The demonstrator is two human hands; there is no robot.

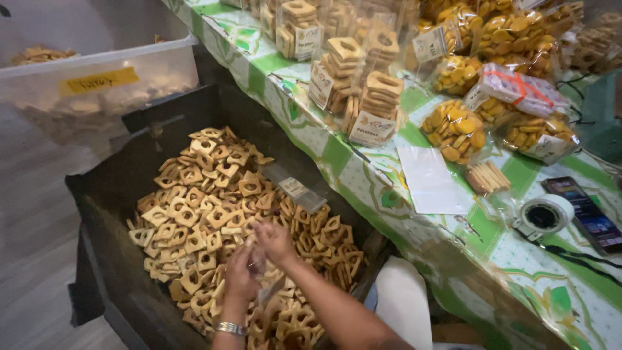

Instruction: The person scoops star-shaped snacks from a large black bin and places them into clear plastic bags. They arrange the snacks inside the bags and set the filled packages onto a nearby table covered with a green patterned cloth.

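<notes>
Tan biscuits [214, 214], green-white tablecloth [518, 259]

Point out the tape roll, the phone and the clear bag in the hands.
Tape roll [544, 216], head view, on its white rim.
Phone [584, 211], head view, mid screen.
Clear bag [257, 260], head view, top edge between both hands.

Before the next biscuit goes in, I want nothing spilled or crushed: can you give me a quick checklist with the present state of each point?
1. Clear bag held by both hands: ok, left hand and right hand pinch it.
2. Bag mouth open: cannot tell, the film is blurred.
3. Bag above the black bin, so drops land inside: ok.
4. Square biscuits within reach: ok, heaped right under the hands.
5. Spare bag with label at hand: ok, lying on the heap.
6. Tape dispenser on the table: ok.
</notes>
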